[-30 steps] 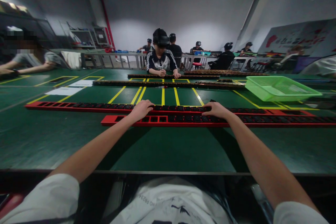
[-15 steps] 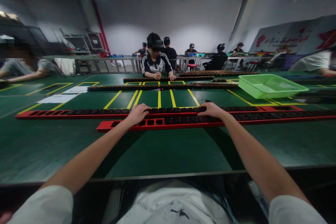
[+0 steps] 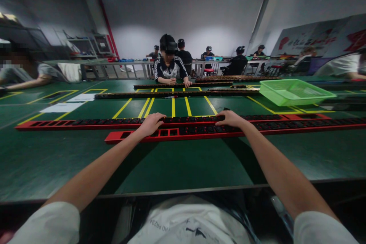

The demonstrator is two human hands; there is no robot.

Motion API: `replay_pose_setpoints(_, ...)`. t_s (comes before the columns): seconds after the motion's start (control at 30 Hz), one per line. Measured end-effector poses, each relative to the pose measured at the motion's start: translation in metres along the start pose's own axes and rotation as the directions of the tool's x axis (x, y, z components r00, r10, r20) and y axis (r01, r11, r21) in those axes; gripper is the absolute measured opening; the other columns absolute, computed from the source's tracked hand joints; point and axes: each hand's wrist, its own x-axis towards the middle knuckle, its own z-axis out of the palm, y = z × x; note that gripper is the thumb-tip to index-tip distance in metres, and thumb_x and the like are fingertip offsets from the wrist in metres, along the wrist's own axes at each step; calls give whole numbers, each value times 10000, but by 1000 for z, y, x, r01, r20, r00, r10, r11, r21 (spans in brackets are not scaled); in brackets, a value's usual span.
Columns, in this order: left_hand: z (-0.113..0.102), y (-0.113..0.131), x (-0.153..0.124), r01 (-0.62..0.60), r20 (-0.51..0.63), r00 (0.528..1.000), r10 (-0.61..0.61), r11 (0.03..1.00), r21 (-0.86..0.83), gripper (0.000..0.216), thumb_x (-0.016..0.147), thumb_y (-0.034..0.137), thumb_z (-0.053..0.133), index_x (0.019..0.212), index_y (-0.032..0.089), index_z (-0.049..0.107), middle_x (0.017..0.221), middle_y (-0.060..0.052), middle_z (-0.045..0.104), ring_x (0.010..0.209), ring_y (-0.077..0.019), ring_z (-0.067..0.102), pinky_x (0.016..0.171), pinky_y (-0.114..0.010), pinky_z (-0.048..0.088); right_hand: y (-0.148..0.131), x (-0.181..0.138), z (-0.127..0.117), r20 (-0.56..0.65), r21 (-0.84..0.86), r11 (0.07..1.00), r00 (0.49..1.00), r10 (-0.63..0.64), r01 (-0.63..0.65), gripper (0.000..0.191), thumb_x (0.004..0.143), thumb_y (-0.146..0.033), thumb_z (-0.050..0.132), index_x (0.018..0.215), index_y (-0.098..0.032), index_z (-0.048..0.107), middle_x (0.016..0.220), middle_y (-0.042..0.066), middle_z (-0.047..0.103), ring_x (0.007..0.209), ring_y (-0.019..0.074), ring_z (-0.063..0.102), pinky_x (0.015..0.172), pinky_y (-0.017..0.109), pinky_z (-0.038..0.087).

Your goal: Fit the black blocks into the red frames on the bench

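Observation:
Two long red slotted strips lie across the green table before me. The rear red strip point(image 3: 94, 124) has several black square pieces in its slots, with open slots at its left end. Nearer to me, the front red strip point(image 3: 114, 137) carries similar pieces to the right of some open slots. My left hand point(image 3: 153, 122) rests on the rear strip, fingers and thumb curled round its edges. My right hand point(image 3: 231, 118) is bent over both strips farther right. A small black piece point(image 3: 226, 109) sticks up at its fingers; their grip is partly hidden.
A green basket point(image 3: 297, 93) stands at the right rear. Dark long strips point(image 3: 122, 95) lie across the table beyond yellow tape lines. White papers point(image 3: 63, 107) lie at the left. A co-worker point(image 3: 170, 66) sits opposite; other people are at both sides and behind.
My left hand has shifted very slightly to the right along the rear strip. My right hand and the black piece at its fingers look almost unchanged.

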Motion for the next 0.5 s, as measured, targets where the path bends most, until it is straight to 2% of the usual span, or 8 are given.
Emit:
replay_pose_setpoints(0.17, -2, 3, -1, -4, 2, 1000, 4, 1000, 0, 362, 958, 210, 476, 1295, 184, 605, 1236, -99, 651, 1129, -247, 602, 1007, -422, 473, 1, 0, 0, 6, 0, 1000, 1000, -8, 8, 541, 732, -537, 744, 1147, -190, 742, 1179, 117, 712, 1078, 319, 657, 981, 411, 499)
replay_pose_setpoints(0.5, 4, -3, 1, 16, 5, 1000, -16, 1000, 25, 367, 952, 192, 473, 1292, 195, 610, 1241, -92, 647, 1133, -247, 596, 1013, -413, 463, -2, 0, 0, -2, -7, 1000, 1000, 0, 0, 477, 728, -496, 756, 1127, -233, 751, 1141, 84, 730, 1064, 307, 661, 982, 410, 498)
